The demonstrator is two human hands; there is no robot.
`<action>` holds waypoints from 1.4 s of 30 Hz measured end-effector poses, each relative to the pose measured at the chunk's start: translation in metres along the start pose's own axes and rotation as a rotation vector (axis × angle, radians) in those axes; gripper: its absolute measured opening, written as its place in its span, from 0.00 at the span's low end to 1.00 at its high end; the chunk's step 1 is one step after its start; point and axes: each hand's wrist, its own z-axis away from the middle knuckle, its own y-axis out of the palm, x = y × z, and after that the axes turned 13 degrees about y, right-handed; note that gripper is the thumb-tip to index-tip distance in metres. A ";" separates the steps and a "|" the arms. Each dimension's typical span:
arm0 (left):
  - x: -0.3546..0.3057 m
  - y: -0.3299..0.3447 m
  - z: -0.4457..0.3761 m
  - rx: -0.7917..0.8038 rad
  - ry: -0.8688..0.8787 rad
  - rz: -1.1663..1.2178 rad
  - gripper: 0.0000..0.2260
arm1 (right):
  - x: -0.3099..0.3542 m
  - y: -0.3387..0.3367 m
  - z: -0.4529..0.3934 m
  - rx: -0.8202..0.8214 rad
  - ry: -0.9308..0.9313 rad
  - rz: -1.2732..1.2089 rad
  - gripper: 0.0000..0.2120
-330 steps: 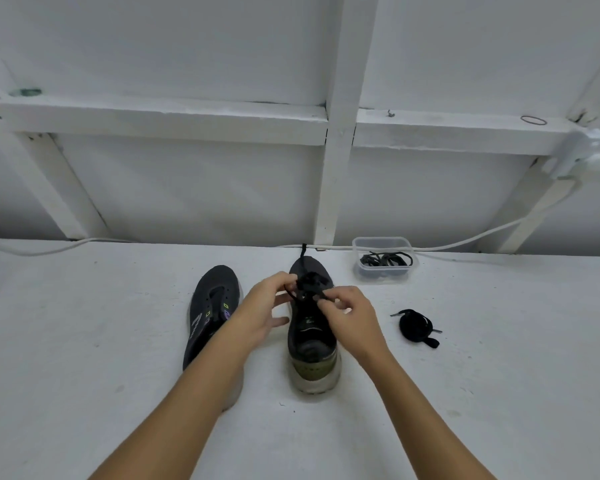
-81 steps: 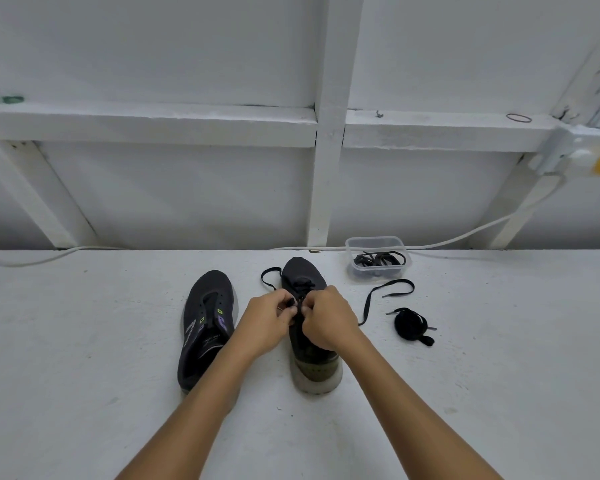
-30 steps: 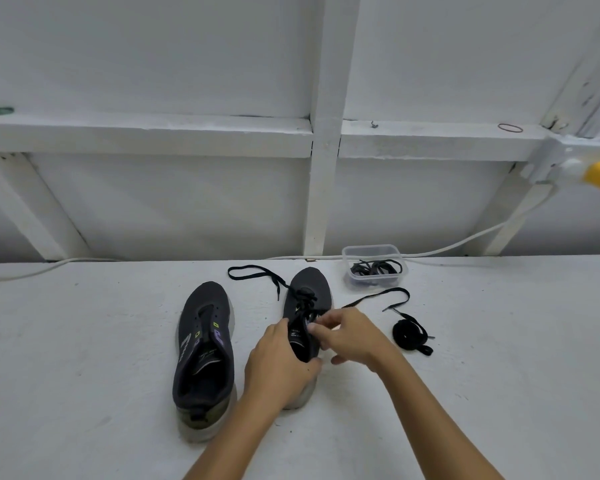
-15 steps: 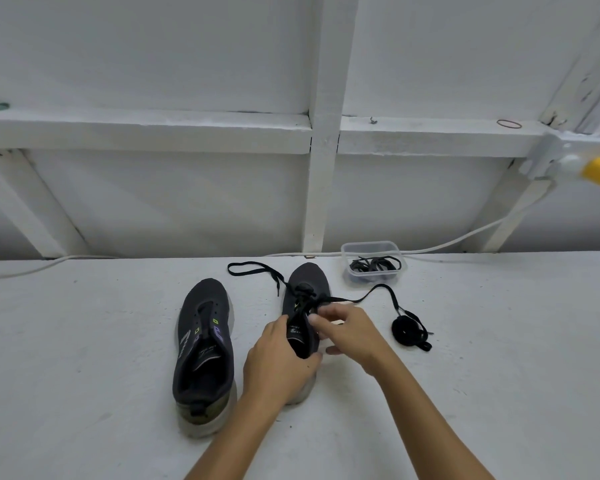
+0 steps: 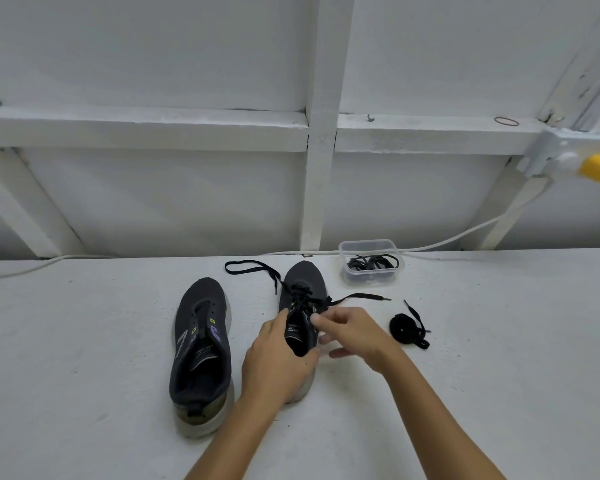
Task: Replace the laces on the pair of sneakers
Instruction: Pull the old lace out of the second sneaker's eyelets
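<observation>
Left hand (image 5: 278, 362) grips heel of right shoe (image 5: 303, 299), fingers curled round collar. Right hand (image 5: 354, 336) pinches lace (image 5: 357, 297) at eyelets, thumb and forefinger together. Lace ends trail far left and right of shoe on table (image 5: 84, 341). Left shoe (image 5: 201, 344) unlaced, beside it on left. Coiled lace (image 5: 407, 327) right of hands. Tub (image 5: 371, 266) with more laces far right, by wall.

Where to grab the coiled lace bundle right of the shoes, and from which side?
Pinch the coiled lace bundle across its wound middle, coming straight down from above. It lies flat on the table with open surface all round; its loose tail trails toward the back, so gripping that would probably unwind it.
</observation>
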 end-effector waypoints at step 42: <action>0.000 0.000 -0.003 -0.008 -0.001 0.000 0.33 | 0.003 0.003 -0.004 0.033 0.044 -0.057 0.07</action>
